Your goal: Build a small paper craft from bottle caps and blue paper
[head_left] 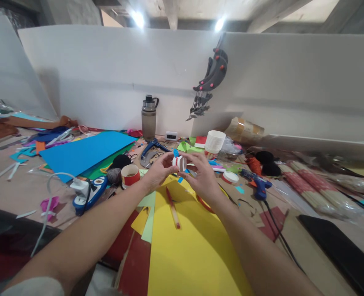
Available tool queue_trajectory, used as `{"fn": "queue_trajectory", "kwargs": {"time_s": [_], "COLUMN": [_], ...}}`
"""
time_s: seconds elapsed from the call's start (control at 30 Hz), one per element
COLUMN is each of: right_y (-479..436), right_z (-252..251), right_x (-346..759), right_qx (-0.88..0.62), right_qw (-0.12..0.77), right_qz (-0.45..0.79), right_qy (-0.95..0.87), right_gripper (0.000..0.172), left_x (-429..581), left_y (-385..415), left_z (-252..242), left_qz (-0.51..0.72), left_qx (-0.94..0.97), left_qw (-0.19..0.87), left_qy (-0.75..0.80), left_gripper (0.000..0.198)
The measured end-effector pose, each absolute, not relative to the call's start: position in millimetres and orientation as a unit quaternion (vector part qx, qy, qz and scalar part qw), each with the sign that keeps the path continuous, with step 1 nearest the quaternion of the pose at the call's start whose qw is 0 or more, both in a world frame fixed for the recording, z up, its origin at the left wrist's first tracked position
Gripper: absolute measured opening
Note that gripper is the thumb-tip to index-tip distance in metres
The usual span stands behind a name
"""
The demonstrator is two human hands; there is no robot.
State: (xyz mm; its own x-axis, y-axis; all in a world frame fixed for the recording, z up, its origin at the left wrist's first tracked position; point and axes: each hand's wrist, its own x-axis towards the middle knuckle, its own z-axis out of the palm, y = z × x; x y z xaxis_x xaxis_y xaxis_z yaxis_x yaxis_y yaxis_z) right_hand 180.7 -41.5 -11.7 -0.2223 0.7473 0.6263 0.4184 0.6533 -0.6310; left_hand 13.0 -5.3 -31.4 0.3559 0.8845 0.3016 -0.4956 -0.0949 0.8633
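Above a large yellow paper sheet (pixel 188 242), both of my hands are around a small white round piece (pixel 179 163) with a red band, like a cut-down paper cup. A blue paper bit (pixel 176 153) sticks up from its top edge. My left hand (pixel 162 170) pinches its left side with the thumb in front. On the right side, my right hand (pixel 199 170) curls its fingers about it; their exact contact is partly hidden. Below lies a red-tipped pen (pixel 172 207) on the yellow sheet. A roll of yellow tape (pixel 205 203) is partly behind my right wrist.
On the left are a blue sheet (pixel 89 152), a red-and-white cup (pixel 130 176) and a power strip (pixel 91 195). A bottle (pixel 149 119) and stacked paper cups (pixel 215 142) stand behind. A corded glue gun (pixel 257 185) and bundled sticks (pixel 311 189) lie right.
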Motion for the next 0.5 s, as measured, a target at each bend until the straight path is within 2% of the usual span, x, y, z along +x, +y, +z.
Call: {"fn": "queue_trajectory", "kwargs": {"time_s": [0.5], "right_y": [-38.7], "right_z": [-13.0], "right_x": [179.0], "right_qx": [-0.384], "right_qw": [0.525], "right_qz": [0.254], "right_qy": [-0.716], "right_gripper": [0.040], "left_x": [14.9], "left_y": [-8.6], "left_z": [-28.8], "left_qz": [0.531], "left_qx": [0.472], "left_qw": [0.670], "left_qy": [0.213], "left_gripper": [0.052]}}
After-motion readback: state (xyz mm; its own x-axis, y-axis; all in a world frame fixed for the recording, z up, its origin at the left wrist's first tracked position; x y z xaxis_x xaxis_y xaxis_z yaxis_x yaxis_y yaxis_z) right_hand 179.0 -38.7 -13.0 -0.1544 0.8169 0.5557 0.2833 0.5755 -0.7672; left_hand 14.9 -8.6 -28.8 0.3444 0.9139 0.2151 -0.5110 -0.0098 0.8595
